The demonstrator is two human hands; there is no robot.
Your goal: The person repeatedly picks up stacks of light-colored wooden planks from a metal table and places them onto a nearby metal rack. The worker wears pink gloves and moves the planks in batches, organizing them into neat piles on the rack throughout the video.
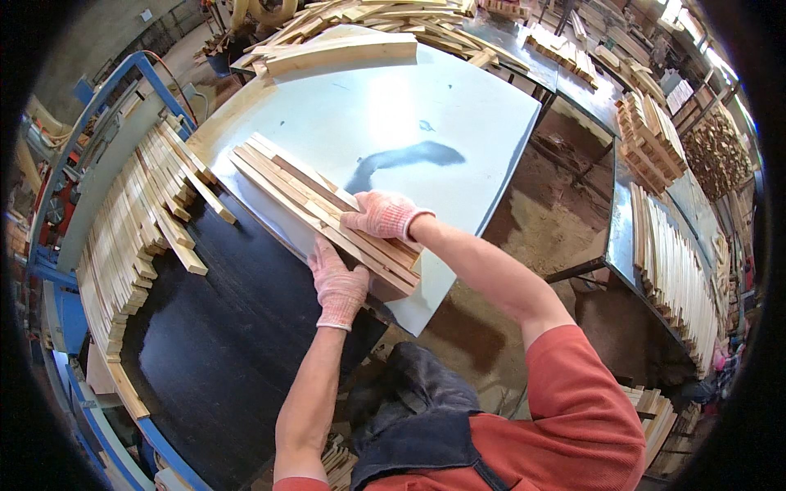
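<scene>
A bundle of long, narrow wooden strips [304,199] lies at a slant along the near left edge of the pale metal tabletop [483,106]. My left hand [339,281], in a pale pink knit glove, presses its fingers against the near side of the bundle. On the far side, my right hand [386,215], gloved alike, closes over the top of the strips close to their right end. The bundle is squeezed between the two hands. My left fingertips are partly hidden at the bundle's lower edge.
Left of the tabletop, a row of wooden strips [123,245] rests on a black surface [221,319] beside a blue machine frame [164,86]. A thick board [344,53] and a heap of loose strips [368,15] lie at the back. Stacked strips [667,270] stand on right-hand tables.
</scene>
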